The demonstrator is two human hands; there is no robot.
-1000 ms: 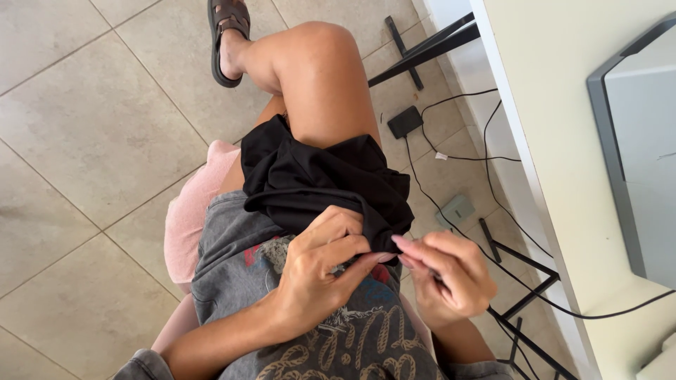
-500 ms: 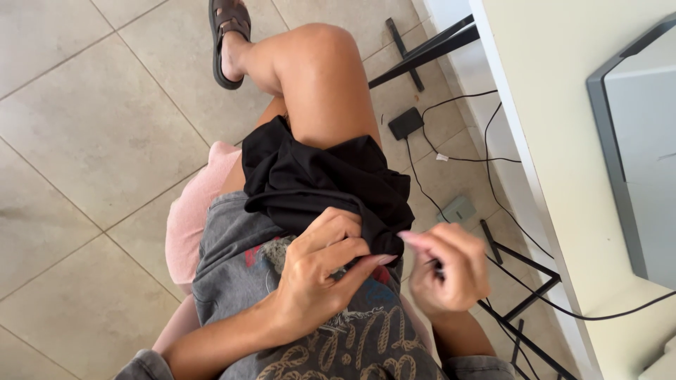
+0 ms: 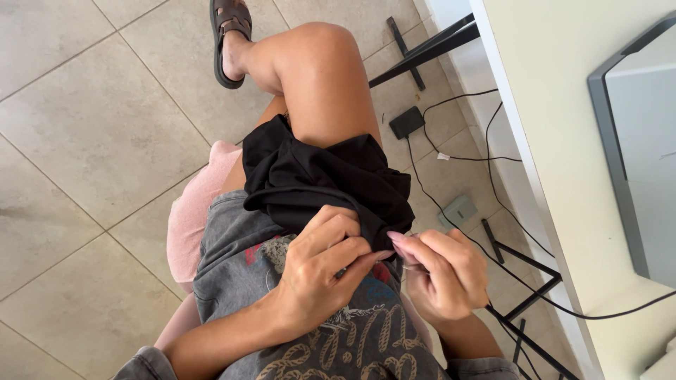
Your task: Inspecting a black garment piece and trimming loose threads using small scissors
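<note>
A black cloth [image 3: 317, 179] lies bunched over my lap and against my crossed bare leg [image 3: 320, 84]. My left hand [image 3: 320, 271] is closed on the cloth's near edge, pinching it between thumb and fingers. My right hand [image 3: 443, 274] sits right beside it, with its fingertips meeting the left thumb at the same edge. They are pinched on something thin, like a needle, which is too small to make out. I wear a grey printed shirt [image 3: 239, 260].
I sit on a pink cushioned seat [image 3: 193, 211] over a tiled floor [image 3: 84, 141]. A pale table [image 3: 563, 141] with a grey screen [image 3: 634, 141] runs along the right. Black cables, a power brick [image 3: 406, 122] and table legs lie under it. My sandalled foot [image 3: 229, 39] points away.
My right hand has drawn in to the left, and its fingertips now touch the left thumb at the cloth's edge. The left hand has stayed put.
</note>
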